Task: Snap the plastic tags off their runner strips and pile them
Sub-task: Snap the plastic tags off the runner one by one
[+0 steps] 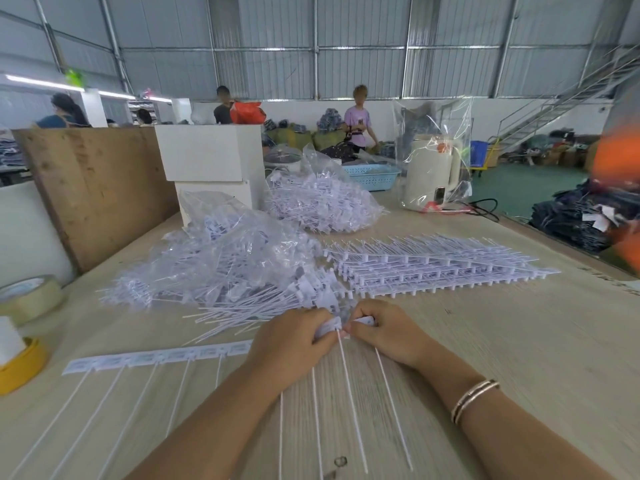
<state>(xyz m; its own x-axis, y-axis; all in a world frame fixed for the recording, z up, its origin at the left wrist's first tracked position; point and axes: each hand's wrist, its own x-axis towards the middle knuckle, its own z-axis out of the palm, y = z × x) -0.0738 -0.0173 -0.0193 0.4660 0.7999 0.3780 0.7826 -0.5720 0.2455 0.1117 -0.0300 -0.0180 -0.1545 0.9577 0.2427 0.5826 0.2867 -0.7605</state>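
We had a runner strip of white plastic tags (162, 356) lying flat on the wooden table (519, 341), its long axis running left to right, slightly rising toward the right, with the thin tails of the tags pointing down toward us and fanning out to the left. Our left hand (294, 344) curled over the strip's right end, fingers gripping the tag heads there. Our right hand (384, 332) pinched a single tag (365, 321) just beside it, the two hands nearly touching; that tag's tail also ran toward us. We could not tell whether this tag was already free of the strip.

Just beyond our hands lay the pile of loose tags (263, 306), tails pointing mostly left and toward us, partly under a clear plastic bag (225, 251). To the right of the pile sat a stack of unbroken runner strips (433, 265), their long axes also left to right. A second bag of tags (318, 202) lay farther back. A roll of clear tape (29, 297) and a yellow roll (20, 365) sat at the table's left edge. A bracelet (474, 398) circled our right wrist.
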